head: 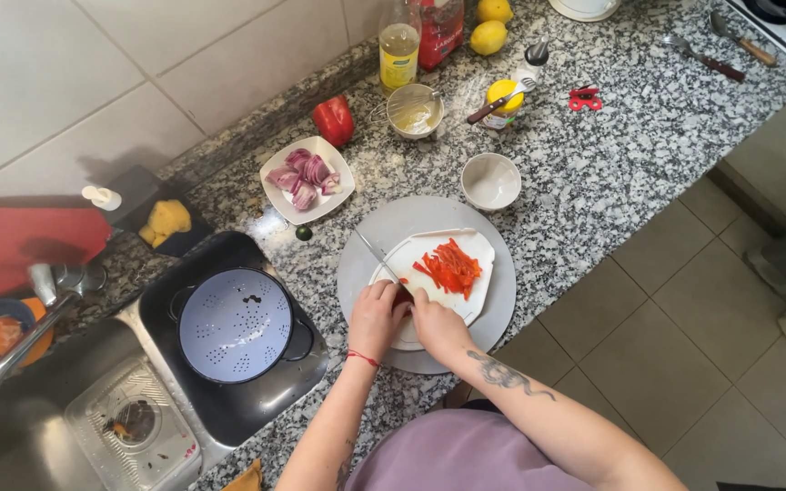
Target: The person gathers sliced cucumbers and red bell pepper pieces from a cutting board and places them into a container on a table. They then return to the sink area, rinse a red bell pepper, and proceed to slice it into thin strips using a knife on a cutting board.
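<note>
A small piece of red pepper (403,295) lies at the near-left part of a white cutting board (479,247), pinched between both hands. The left hand (376,318) is curled in a closed grip around the handle of a knife (377,255), whose thin blade runs up and away to the left over the board's edge. The right hand (438,329) has its fingers bent down in a narrow grip, pressing on the pepper piece just beside the knife hand; the two hands touch. Just beyond the fingers, toward the board's middle, sits a heap of thin red pepper strips (450,266). The board is flat with rounded corners and rests on a round grey tray (502,300), which lies on the speckled granite table (611,173). Near the tray's far edge stand an empty white bowl (490,180) and a square white dish of cut red onion (307,178), with a whole red pepper (333,120) behind it. To the left, a pale blue colander (235,325) sits in a dark pan.
</note>
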